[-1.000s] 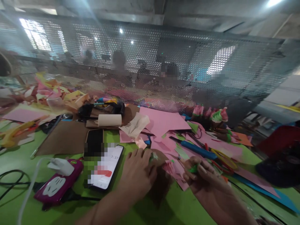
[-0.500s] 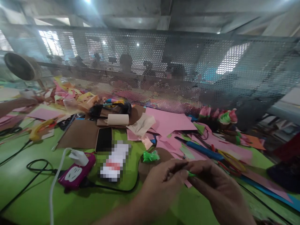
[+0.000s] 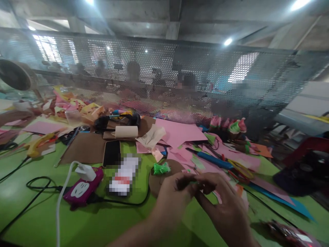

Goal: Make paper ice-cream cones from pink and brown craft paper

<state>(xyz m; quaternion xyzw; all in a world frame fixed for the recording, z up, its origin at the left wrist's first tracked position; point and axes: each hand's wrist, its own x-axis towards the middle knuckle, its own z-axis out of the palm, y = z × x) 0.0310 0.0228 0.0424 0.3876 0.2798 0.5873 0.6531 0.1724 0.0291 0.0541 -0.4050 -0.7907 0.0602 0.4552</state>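
1. Your left hand (image 3: 174, 193) is raised over the green table (image 3: 102, 223), fingers curled inward, thumb toward the right hand. Its fingertips are partly hidden; I cannot tell whether it grips anything.
2. Your right hand (image 3: 224, 202) meets it, thumb and forefinger pinched on a small green piece (image 3: 195, 183). Only a sliver of that piece shows, between the fingertips of both hands; its shape cannot be read.
3. Just beyond your left hand, a bright green packet (image 3: 161, 168) lies on a rounded brown piece (image 3: 155, 185), untouched by either hand.
4. Pink sheets (image 3: 180, 132) lie beyond your hands, some overlapping. A blue-handled tool (image 3: 214, 160) rests across the scraps beyond your right hand.
5. To the left of your hands you have a dark phone (image 3: 111, 153), a second phone (image 3: 123, 178) with its screen obscured, and a purple power strip (image 3: 83, 188) with a white plug (image 3: 86, 172) in it.
6. A cream roll (image 3: 126, 131) lies behind the phones. Pink and green swirled pieces (image 3: 238, 126) stand at the far right, near the perforated screen (image 3: 159, 94).
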